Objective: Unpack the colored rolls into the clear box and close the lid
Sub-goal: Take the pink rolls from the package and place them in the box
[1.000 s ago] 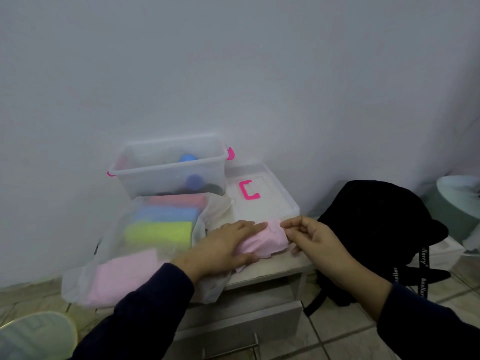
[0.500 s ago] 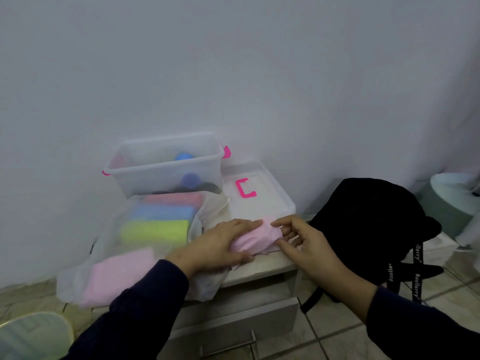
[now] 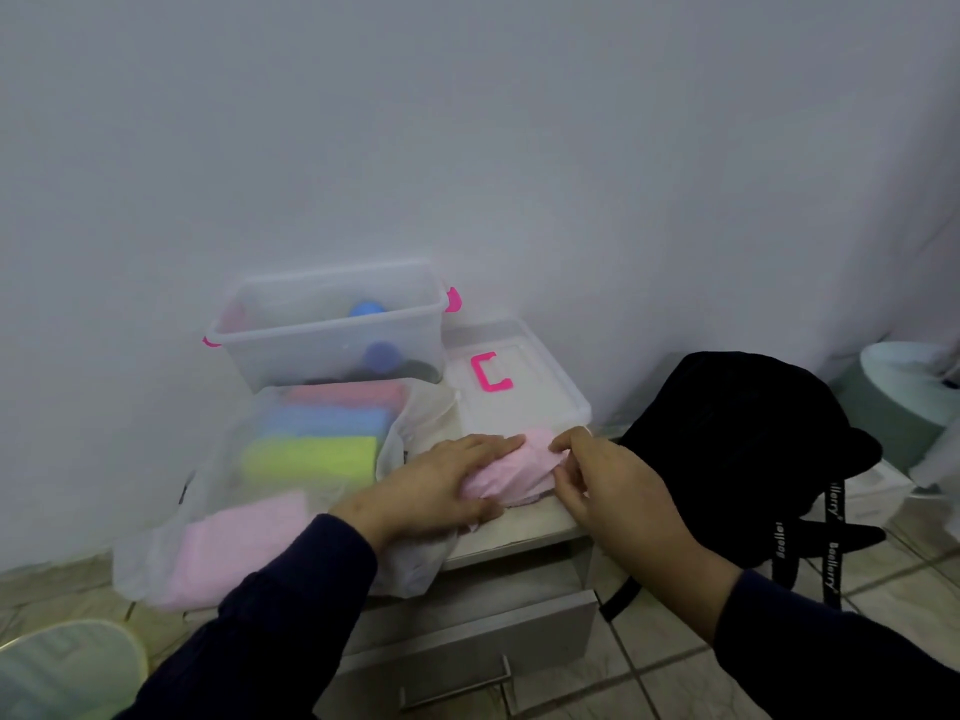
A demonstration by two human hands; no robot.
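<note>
Black backpack point(image 3: 737, 433) on tiled floor point(image 3: 675, 662) — beside drawer cabinet point(image 3: 467, 631)

Pink roll point(image 3: 511, 472) lies before open clear box point(image 3: 332, 330)

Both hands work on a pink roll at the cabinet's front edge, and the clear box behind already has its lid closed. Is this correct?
Not quite. The head view shows the clear box open; its lid lies beside it. Both the left hand and right hand are indeed on the pink roll.
</note>
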